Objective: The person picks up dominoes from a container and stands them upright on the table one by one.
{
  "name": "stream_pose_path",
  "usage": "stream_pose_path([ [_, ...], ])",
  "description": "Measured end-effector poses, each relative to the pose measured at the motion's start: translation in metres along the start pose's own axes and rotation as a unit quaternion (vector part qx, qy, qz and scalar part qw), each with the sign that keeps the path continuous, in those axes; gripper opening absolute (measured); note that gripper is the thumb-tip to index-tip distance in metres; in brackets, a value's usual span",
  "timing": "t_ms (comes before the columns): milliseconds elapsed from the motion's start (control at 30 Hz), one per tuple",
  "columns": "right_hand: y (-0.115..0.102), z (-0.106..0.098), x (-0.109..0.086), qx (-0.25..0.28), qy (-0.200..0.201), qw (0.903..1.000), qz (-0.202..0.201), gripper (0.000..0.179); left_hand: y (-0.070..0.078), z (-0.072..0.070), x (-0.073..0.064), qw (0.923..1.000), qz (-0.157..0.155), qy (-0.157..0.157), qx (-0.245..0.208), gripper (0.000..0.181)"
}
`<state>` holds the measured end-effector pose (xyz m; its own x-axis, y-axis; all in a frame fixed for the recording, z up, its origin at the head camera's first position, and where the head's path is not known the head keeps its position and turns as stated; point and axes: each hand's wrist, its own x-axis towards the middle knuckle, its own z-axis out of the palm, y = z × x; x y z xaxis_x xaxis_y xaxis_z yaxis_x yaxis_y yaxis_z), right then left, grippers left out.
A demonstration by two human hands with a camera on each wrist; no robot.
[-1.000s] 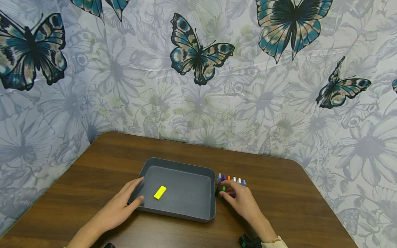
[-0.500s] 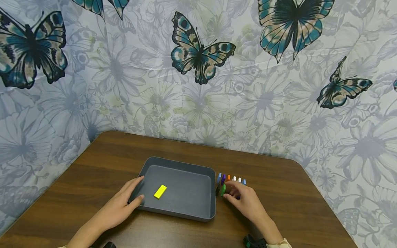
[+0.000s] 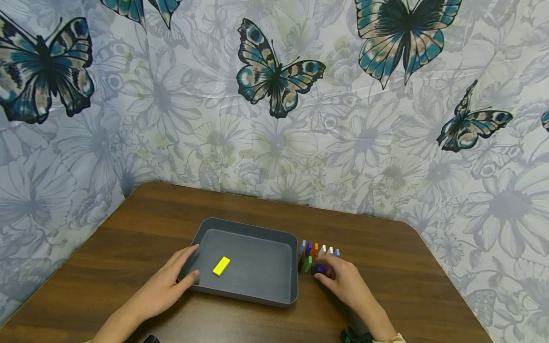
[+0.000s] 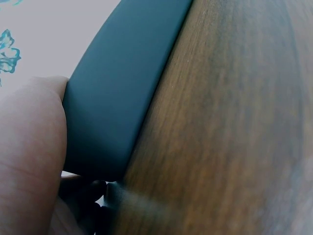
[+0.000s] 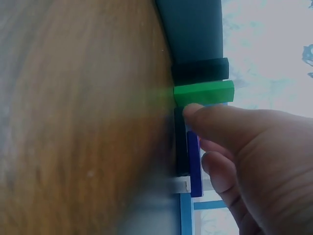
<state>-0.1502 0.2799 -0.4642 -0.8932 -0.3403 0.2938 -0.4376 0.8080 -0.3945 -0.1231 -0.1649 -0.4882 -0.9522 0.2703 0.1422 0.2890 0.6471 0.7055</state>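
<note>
My left hand (image 3: 160, 288) rests on the left side of a grey tray (image 3: 283, 238), its fingers and thumb reaching over the rim. The left wrist view shows the thumb (image 4: 34, 142) against the tray's outer wall (image 4: 115, 83). Inside the tray lies a yellow block (image 3: 221, 266). Right of the tray, my right hand (image 3: 349, 286) has curled fingers around a purple block (image 3: 321, 269), which lies on a black block (image 5: 181, 142) in the right wrist view. I cannot tell if it grips the purple one. Just beside the thumb stands a green block (image 3: 308, 264).
Behind the right hand stands a row of small blocks: blue (image 3: 302, 246), purple (image 3: 309, 248), orange (image 3: 316, 249), white (image 3: 323, 249) and others. Another black block (image 5: 200, 71) stands between the green one and the tray. A patterned cloth (image 3: 274, 157) hangs behind the wooden table (image 3: 364, 228).
My right hand has left the green block, which now stands upright, and has shifted right to the lying purple block. The left hand and the tray stay where they were.
</note>
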Motion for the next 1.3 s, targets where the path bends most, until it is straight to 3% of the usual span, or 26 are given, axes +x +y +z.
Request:
stream_pose_path([
  [233, 0.0035, 0.0007, -0.0007, -0.021, -0.003, 0.9997, 0.013, 0.027, 0.0013, -0.0009, -0.0005, 1.0, -0.001, -0.002, -0.001, 0.063],
  [467, 0.0048, 0.0018, -0.0021, -0.026, -0.023, 0.9994, -0.001, 0.022, -0.0001, 0.0014, -0.0017, 0.9993, 0.024, 0.02, 0.018, 0.059],
  [667, 0.0051, 0.0015, -0.0021, -0.04, -0.035, 0.9984, -0.019, 0.021, -0.0004, 0.0016, -0.0016, 0.9992, 0.026, 0.022, 0.022, 0.059],
  [933, 0.0065, 0.0016, -0.0033, -0.065, -0.004, 0.9968, -0.046, 0.023, 0.0003, 0.0013, -0.0019, 0.9996, 0.018, 0.015, 0.018, 0.06],
  [1100, 0.0058, 0.0012, -0.0033, -0.075, 0.01, 0.9965, -0.036, 0.033, 0.0007, 0.0006, -0.0019, 0.9998, 0.013, 0.011, 0.012, 0.06],
  [1300, 0.0049, -0.0009, -0.0028, -0.071, 0.011, 0.9972, -0.02, 0.022, 0.0003, 0.0006, -0.0021, 0.9999, 0.012, 0.009, 0.007, 0.06],
])
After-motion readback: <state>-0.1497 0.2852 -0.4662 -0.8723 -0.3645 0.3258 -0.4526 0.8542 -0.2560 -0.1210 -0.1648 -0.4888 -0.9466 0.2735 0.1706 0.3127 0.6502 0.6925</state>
